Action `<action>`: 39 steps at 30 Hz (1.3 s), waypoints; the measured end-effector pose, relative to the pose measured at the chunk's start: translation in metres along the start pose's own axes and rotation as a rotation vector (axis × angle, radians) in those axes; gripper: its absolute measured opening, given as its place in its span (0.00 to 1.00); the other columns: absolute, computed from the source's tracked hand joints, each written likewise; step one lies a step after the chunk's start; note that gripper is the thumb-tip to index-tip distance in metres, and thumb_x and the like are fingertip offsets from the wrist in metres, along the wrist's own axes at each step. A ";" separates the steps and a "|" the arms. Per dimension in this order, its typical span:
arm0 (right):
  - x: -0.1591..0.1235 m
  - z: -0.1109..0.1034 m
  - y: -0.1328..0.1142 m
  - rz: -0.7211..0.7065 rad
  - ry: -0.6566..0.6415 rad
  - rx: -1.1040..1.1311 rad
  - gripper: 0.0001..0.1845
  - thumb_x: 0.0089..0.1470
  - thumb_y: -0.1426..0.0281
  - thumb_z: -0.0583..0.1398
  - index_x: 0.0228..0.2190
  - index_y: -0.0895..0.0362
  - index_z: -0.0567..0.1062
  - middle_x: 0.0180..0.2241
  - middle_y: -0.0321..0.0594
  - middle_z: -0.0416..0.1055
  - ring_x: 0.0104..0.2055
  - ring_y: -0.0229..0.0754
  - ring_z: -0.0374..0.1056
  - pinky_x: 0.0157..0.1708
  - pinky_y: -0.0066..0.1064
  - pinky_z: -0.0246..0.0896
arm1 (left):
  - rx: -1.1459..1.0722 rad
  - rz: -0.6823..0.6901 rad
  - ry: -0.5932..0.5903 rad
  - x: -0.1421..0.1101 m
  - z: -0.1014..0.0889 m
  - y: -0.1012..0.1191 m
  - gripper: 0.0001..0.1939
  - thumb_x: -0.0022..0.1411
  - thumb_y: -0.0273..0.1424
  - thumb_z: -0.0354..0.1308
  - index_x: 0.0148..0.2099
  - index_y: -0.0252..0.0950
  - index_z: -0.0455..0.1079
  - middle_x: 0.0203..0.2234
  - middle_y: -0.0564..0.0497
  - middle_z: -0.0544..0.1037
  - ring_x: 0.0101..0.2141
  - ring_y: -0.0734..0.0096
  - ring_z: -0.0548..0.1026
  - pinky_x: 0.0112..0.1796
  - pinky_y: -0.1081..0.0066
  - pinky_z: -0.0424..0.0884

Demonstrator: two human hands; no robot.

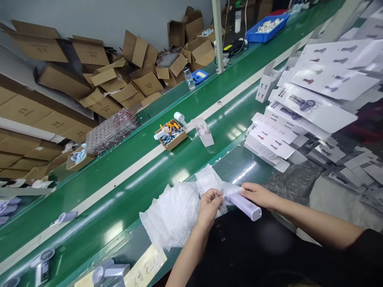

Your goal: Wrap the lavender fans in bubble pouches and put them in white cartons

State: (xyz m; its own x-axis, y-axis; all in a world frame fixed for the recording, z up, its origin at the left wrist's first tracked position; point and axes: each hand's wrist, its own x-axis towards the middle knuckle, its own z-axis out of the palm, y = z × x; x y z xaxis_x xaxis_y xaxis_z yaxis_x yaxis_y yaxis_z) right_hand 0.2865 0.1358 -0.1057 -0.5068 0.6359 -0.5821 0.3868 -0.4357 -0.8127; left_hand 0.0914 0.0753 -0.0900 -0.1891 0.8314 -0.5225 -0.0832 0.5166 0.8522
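Just in front of my body, a lavender handheld fan [245, 207] lies with its handle end pointing to the lower right. Its upper end is inside a clear bubble-wrap bag [229, 189]. With thumb and fingertips closed, my left hand [209, 205] pinches the bag's left edge. On the other side, my right hand [259, 195] grips the bag close to the fan; some of its fingers are hidden. A stack of bubble-wrap bags [176, 211] lies to the left, beside my left forearm.
Printed boxes [314, 103] are piled on the right. On the green conveyor [143, 175] stand an open white box [205, 133] and a carton of small parts [176, 139]. More fans [110, 271] lie at lower left, near a handwritten paper [146, 267]. Cardboard cartons [146, 81] line the back.
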 end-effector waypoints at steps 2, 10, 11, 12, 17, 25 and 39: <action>-0.011 -0.012 -0.014 -0.150 -0.040 -0.125 0.12 0.52 0.61 0.57 0.26 0.56 0.70 0.36 0.40 0.65 0.33 0.38 0.63 0.24 0.27 0.59 | 0.031 0.037 -0.034 -0.003 0.003 0.005 0.02 0.46 0.27 0.54 0.27 0.35 0.66 0.15 0.59 0.64 0.17 0.80 0.58 0.20 0.76 0.52; -0.022 -0.036 -0.032 -0.387 -0.156 -0.511 0.12 0.53 0.70 0.53 0.21 0.57 0.70 0.38 0.44 0.67 0.42 0.44 0.65 0.46 0.37 0.60 | 0.413 0.175 -0.129 -0.006 0.013 0.021 0.10 0.44 0.23 0.51 0.32 0.37 0.66 0.14 0.61 0.57 0.18 0.79 0.56 0.21 0.76 0.51; -0.024 -0.039 -0.034 -0.384 -0.150 -0.502 0.13 0.53 0.70 0.54 0.20 0.58 0.70 0.39 0.44 0.67 0.42 0.43 0.66 0.46 0.37 0.60 | 0.355 0.182 -0.102 -0.006 0.012 0.024 0.08 0.44 0.24 0.52 0.31 0.37 0.65 0.15 0.61 0.58 0.18 0.79 0.56 0.22 0.76 0.52; -0.026 -0.042 -0.037 -0.375 -0.121 -0.480 0.14 0.54 0.69 0.54 0.19 0.57 0.69 0.39 0.44 0.67 0.43 0.44 0.66 0.47 0.37 0.59 | 0.286 0.194 -0.080 -0.006 0.011 0.027 0.07 0.45 0.24 0.53 0.31 0.37 0.65 0.15 0.61 0.58 0.18 0.79 0.56 0.22 0.77 0.53; -0.031 -0.052 -0.057 -0.357 -0.082 -0.180 0.16 0.57 0.66 0.53 0.21 0.57 0.72 0.49 0.43 0.66 0.53 0.47 0.61 0.50 0.36 0.57 | -0.131 0.420 -0.056 -0.005 -0.003 0.047 0.09 0.53 0.35 0.59 0.37 0.40 0.66 0.28 0.54 0.71 0.27 0.74 0.68 0.30 0.74 0.64; -0.015 -0.021 -0.057 -0.524 -0.097 0.036 0.14 0.55 0.63 0.56 0.27 0.58 0.76 0.44 0.43 0.71 0.46 0.45 0.66 0.49 0.37 0.60 | 0.404 0.432 -0.094 0.015 0.016 0.025 0.29 0.46 0.38 0.67 0.52 0.39 0.66 0.45 0.46 0.72 0.46 0.58 0.70 0.46 0.62 0.66; 0.010 -0.172 0.068 -0.360 1.218 0.109 0.13 0.47 0.59 0.61 0.31 0.55 0.73 0.45 0.46 0.70 0.46 0.49 0.67 0.48 0.42 0.61 | -0.335 0.030 0.286 0.022 -0.016 0.014 0.16 0.48 0.38 0.66 0.35 0.37 0.67 0.24 0.59 0.68 0.21 0.80 0.65 0.18 0.80 0.58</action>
State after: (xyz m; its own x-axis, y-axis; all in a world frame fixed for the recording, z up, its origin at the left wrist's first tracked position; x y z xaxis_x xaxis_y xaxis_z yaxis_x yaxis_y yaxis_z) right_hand 0.4400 0.2220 -0.1629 0.4848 0.8743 0.0229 0.2807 -0.1308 -0.9508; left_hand 0.0705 0.0975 -0.0895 -0.4553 0.7306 -0.5089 -0.3774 0.3594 0.8535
